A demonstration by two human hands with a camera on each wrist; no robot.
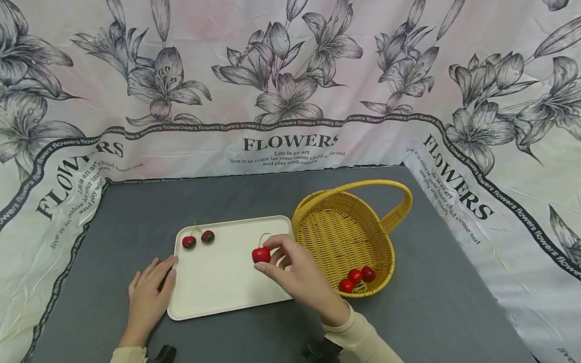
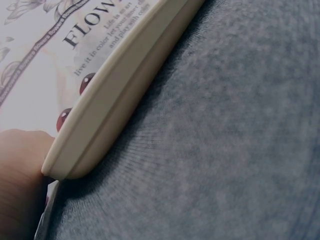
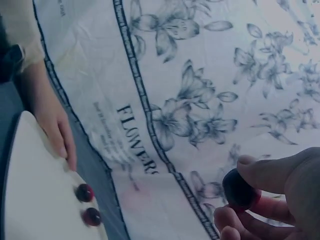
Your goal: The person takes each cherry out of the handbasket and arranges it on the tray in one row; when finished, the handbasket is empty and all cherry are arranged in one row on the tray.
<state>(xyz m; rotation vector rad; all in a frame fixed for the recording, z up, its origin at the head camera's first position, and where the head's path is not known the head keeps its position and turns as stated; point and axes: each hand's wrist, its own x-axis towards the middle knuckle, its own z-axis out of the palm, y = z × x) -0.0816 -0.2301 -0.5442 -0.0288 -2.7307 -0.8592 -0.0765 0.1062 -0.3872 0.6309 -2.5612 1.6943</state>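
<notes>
A red cherry (image 1: 260, 254) with a green stem is pinched between the thumb and fingers of my right hand (image 1: 295, 272), above the right part of a cream tray (image 1: 218, 282). The right wrist view shows the same cherry (image 3: 240, 190), dark in shadow, at the fingertips. My left hand (image 1: 152, 295) rests at the tray's left edge, its fingers touching the rim. Two darker cherries, one (image 1: 188, 242) beside the other (image 1: 208, 237), lie in the tray's far left corner with stems joined. In the left wrist view, the thumb side of my left hand (image 2: 22, 175) meets the tray's end.
Right of the tray stands a yellow woven basket (image 1: 336, 237) with a tall arched handle (image 1: 399, 196). Several red cherries (image 1: 355, 276) lie at its near side. A grey cloth (image 1: 431, 302) covers the table, and a flower-printed curtain (image 1: 290, 60) hangs behind and at both sides.
</notes>
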